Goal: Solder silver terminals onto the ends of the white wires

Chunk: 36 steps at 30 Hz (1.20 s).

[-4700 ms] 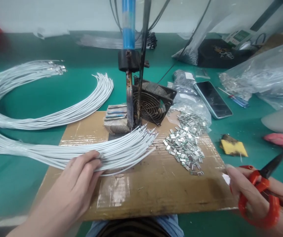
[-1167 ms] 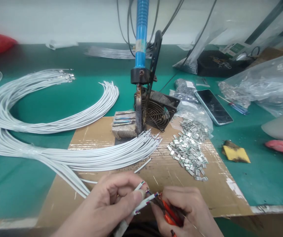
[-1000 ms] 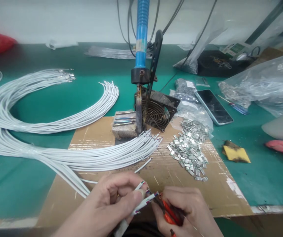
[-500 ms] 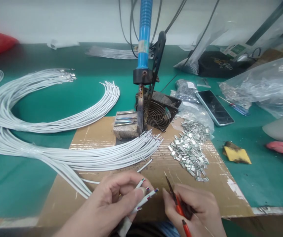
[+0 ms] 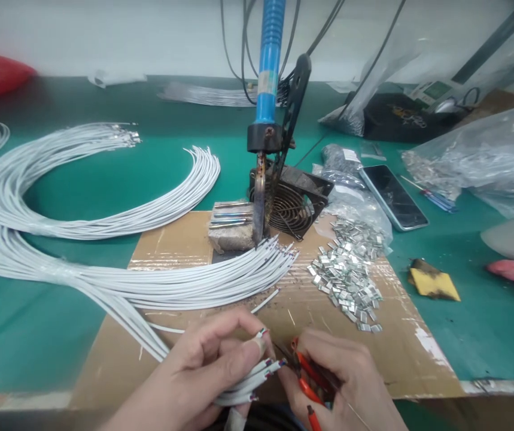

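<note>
My left hand (image 5: 203,365) is closed around several white cables (image 5: 250,381); their cut ends, showing small coloured wires, point right past the thumb. In my right hand (image 5: 344,368) are red-handled pliers (image 5: 310,389), the dark jaws close to the cable ends. Whether the jaws touch a wire I cannot tell. A thin pale strand crosses the right palm. Behind my left hand lies a thick bundle of white cables (image 5: 171,286), part of it running down to that hand. A heap of small metal connectors (image 5: 349,278) sits beyond my right hand.
A blue-handled soldering iron (image 5: 271,66) hangs tip-down in a stand above a grimy block (image 5: 232,238). Beside it is a black fan (image 5: 290,209). Cardboard (image 5: 400,359) covers the green bench. A phone (image 5: 394,197), yellow sponge (image 5: 434,281) and plastic bags (image 5: 485,149) are at the right.
My right hand has moved left with the pliers, bringing their jaws to the cable ends. In my left hand the cables have shifted slightly lower and fanned out. The view has drifted a little.
</note>
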{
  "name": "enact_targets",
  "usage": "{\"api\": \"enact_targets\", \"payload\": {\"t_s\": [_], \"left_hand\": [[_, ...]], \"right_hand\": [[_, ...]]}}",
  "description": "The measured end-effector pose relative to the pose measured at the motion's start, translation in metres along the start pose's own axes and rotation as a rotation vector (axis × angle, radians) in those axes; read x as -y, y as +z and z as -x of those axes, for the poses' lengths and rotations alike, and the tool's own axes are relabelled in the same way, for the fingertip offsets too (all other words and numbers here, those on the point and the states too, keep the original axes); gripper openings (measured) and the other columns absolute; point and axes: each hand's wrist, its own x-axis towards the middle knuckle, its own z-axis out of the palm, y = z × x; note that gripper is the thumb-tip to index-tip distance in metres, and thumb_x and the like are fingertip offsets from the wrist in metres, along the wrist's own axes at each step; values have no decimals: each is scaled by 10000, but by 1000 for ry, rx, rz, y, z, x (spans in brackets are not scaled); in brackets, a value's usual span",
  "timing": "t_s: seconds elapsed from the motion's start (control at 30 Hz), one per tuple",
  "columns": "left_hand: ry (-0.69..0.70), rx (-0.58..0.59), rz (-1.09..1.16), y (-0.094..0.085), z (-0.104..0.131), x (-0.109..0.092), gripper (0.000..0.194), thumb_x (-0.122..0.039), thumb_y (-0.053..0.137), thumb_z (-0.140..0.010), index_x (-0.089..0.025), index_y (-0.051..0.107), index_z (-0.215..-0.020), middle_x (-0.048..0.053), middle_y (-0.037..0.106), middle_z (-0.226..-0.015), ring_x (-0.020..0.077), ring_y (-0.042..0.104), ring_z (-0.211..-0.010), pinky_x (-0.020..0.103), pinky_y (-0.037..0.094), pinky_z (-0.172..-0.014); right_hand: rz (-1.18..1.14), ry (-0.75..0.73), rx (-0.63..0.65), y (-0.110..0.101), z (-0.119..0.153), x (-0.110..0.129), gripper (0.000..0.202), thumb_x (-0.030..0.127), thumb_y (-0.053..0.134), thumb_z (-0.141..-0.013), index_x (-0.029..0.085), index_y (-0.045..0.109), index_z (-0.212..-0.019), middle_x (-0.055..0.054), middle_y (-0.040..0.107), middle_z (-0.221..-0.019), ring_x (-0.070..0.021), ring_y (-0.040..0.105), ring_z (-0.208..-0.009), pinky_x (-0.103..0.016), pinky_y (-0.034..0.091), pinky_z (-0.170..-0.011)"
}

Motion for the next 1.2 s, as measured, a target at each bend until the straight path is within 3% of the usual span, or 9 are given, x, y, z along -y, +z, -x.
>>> {"api": "enact_targets", "payload": {"t_s": [0.17, 0.4, 0.67, 0.9, 1.03, 1.2], "left_hand": [[28, 1, -55, -1, -3, 3, 497, -615, 943, -707, -181, 762, -868, -29, 625, -615, 64, 484, -511, 156, 368, -494], [46, 3, -205, -7, -5, 7, 568, -706, 872, -730, -179, 748, -901, -52, 573, -556, 73, 476, -489, 172, 325, -478], [52, -23, -167, -5, -3, 8, 533, -665, 896, -731, -183, 748, -906, -51, 589, -580, 79, 506, -493, 178, 361, -484], [69, 30, -133, -2, -2, 4, 445, -590, 894, -793, -159, 816, -869, -10, 641, -681, 61, 495, -528, 168, 369, -502], [50, 22, -131, -5, -2, 4, 428, -593, 882, -807, -186, 785, -895, -47, 585, -599, 59, 488, -499, 162, 308, -481], [31, -13, -110, -4, 0, 0, 469, -618, 901, -769, -193, 767, -918, -32, 617, -616, 68, 500, -516, 167, 286, -490]], "right_hand": [[-36, 11, 54, -2, -3, 3, 304, 214, 494, -862, 245, 247, -687, 72, 354, -626, -88, 360, -548, -261, 235, -501], [-64, 1, 90, -3, -4, 0, 295, 165, 492, -816, 241, 246, -673, 75, 355, -606, -80, 349, -535, -247, 229, -488], [-74, -49, 65, -2, -2, -6, 324, 89, 508, -752, 234, 228, -680, 79, 334, -599, -74, 329, -525, -242, 212, -486], [-33, -84, -44, -1, -2, -5, 373, 121, 526, -856, 236, 201, -714, 76, 272, -627, -77, 299, -532, -258, 202, -511], [14, -57, -92, -2, -2, -5, 420, 155, 551, -937, 236, 208, -710, 73, 269, -632, -87, 291, -548, -259, 215, -512], [32, -65, -51, 1, -2, -2, 379, 197, 546, -899, 243, 226, -699, 70, 330, -615, -85, 347, -526, -253, 232, -490]]}}
